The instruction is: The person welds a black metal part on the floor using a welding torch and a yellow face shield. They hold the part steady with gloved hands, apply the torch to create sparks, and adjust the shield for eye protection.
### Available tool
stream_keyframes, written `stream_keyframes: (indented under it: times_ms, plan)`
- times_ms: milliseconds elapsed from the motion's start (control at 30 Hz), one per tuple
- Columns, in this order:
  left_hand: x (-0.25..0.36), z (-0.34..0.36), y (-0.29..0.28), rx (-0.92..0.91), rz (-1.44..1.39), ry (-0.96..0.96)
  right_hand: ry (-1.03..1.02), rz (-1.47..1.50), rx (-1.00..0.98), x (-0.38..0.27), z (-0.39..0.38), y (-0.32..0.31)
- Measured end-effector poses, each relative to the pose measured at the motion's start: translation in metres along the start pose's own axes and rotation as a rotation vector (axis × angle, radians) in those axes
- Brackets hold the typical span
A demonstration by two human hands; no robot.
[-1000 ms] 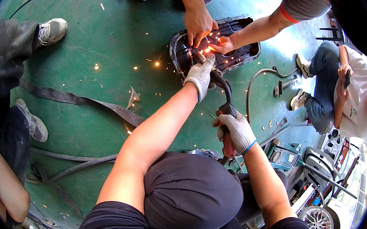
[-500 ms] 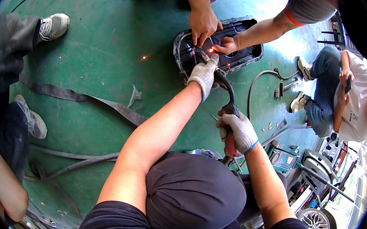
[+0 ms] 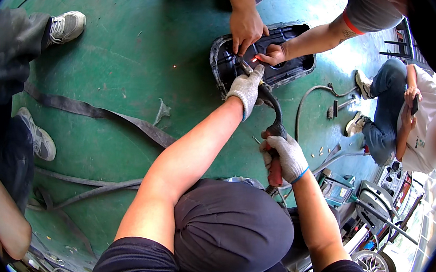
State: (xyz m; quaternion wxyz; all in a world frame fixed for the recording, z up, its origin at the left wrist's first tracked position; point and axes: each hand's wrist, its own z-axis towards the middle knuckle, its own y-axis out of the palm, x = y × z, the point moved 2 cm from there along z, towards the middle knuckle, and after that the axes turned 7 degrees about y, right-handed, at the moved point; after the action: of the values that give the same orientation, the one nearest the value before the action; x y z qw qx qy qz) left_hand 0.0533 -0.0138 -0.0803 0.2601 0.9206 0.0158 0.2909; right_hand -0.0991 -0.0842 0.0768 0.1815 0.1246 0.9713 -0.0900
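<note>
My left hand [image 3: 245, 89], in a pale knit glove, is closed round the front of a welding torch [image 3: 272, 107], close to its metal nozzle. Further back, my right hand [image 3: 286, 157], gloved too, grips the torch by its red and black handle. The nozzle reaches into a black rectangular pan [image 3: 305, 66] with a ragged grey rim. An orange glow [image 3: 255, 59] shows beside the nozzle. Two bare hands of a co-worker are inside the pan: one [image 3: 246, 29] presses fingertips down near the nozzle, the other [image 3: 273, 55] has its fingers right by the glow.
A grey strap [image 3: 97, 110] lies across the green floor [image 3: 124, 66]. A hose [image 3: 301, 100] curves right of the pan. Someone squats at the right holding a phone [image 3: 415, 103]. Another person's shoes [image 3: 68, 27] are at the left. A wheel [image 3: 375, 267] stands lower right.
The bright spark on the floor has shrunk to a small red dot, and the small sparks at the pan are gone. Both my hands keep their hold on the torch; the whole view has shifted slightly.
</note>
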Motion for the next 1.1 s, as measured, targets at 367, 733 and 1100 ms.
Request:
stream_keyframes:
  times_ms: [367, 733, 1100]
  plan:
    - [0.002, -0.002, 0.003, -0.015, 0.04, 0.04, 0.015, 0.042, -0.042, 0.003, 0.002, -0.008]
    - [-0.008, 0.008, 0.003, -0.052, 0.054, 0.097, 0.023, 0.057, -0.063, 0.005, 0.007, -0.013]
    - [-0.004, 0.006, -0.003, -0.025, 0.024, 0.03, -0.003, 0.038, -0.042, 0.003, 0.006, -0.003]
